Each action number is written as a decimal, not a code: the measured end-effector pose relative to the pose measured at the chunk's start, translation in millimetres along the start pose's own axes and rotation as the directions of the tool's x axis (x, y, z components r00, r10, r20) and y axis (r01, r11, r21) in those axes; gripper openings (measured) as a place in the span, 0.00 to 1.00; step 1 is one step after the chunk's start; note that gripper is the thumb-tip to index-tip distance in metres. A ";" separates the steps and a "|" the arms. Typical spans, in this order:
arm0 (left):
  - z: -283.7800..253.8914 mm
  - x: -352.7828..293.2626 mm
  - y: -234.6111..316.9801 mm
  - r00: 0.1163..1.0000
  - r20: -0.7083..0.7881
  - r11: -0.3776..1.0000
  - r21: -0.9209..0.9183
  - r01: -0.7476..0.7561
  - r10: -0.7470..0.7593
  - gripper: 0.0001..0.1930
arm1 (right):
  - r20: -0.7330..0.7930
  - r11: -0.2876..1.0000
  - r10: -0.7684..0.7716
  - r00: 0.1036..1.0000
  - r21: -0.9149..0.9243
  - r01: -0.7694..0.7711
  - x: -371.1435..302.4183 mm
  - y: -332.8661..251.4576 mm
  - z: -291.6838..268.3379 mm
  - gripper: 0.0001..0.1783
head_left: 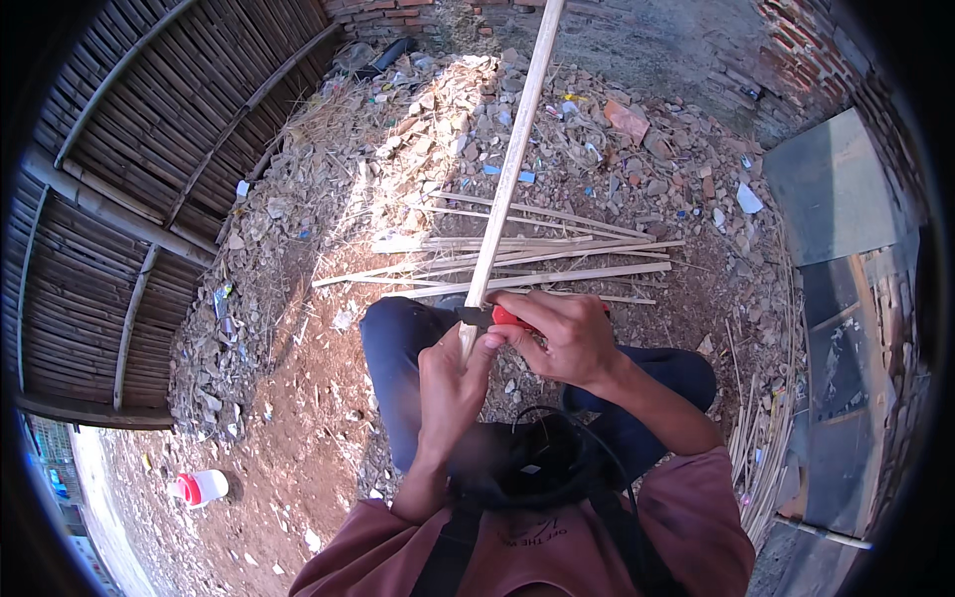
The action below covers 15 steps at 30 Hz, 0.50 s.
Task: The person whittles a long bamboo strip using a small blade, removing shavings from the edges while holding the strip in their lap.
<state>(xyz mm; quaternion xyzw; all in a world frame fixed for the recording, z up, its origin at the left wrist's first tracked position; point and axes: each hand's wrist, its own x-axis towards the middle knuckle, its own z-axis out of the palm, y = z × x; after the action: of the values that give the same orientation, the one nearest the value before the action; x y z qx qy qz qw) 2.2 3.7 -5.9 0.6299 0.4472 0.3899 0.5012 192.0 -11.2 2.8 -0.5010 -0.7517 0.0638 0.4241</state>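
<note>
A long pale wooden or bamboo strip [512, 159] runs from between my knees up to the far wall. Near its lower end, my left hand [450, 360] is closed around it. My right hand [559, 333] grips a red-handled knife [504, 316], whose short dark blade lies across the strip just above my left fingers. My right thumb reaches over close to the left thumb, near the blade. Part of the knife handle is hidden in my palm. On the ground beyond my knees lie several similar pale strips [557, 252] in a loose pile.
Rubble and litter [398, 149] cover the ground toward the brick wall [676, 60]. A bamboo-slat panel [129, 199] stands at left. A red-and-white plastic container [204, 488] lies at lower left. Dark boards [836, 368] lean at right, beside thin strips [761, 448].
</note>
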 end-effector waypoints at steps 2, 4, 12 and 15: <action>0.3 0.7 6.7 1.000 0.002 1.000 -0.011 0.024 -0.024 0.15 | 0.002 1.000 0.008 1.000 -0.022 -0.008 -0.5 -1.2 -1.2 0.19; -1.0 1.9 9.5 0.999 -0.001 0.999 0.026 0.041 -0.041 0.15 | -0.028 0.998 0.001 1.000 -0.064 -0.002 -0.7 -3.8 -0.5 0.20; -3.7 3.7 6.1 0.997 -0.029 0.995 0.069 0.067 -0.065 0.17 | -0.081 0.983 -0.004 0.997 -0.182 -0.011 0.3 -13.5 -1.7 0.20; -1.4 1.2 10.4 0.997 -0.058 0.993 0.105 0.048 -0.042 0.18 | -0.126 0.974 0.004 0.992 -0.223 -0.032 1.7 -15.0 -3.6 0.19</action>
<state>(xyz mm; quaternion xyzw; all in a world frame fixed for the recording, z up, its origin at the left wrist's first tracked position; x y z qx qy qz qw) 3.0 4.2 4.6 0.6345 0.4952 0.3715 0.4628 183.8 -18.3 13.9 -0.5555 -0.7216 -0.0492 0.4102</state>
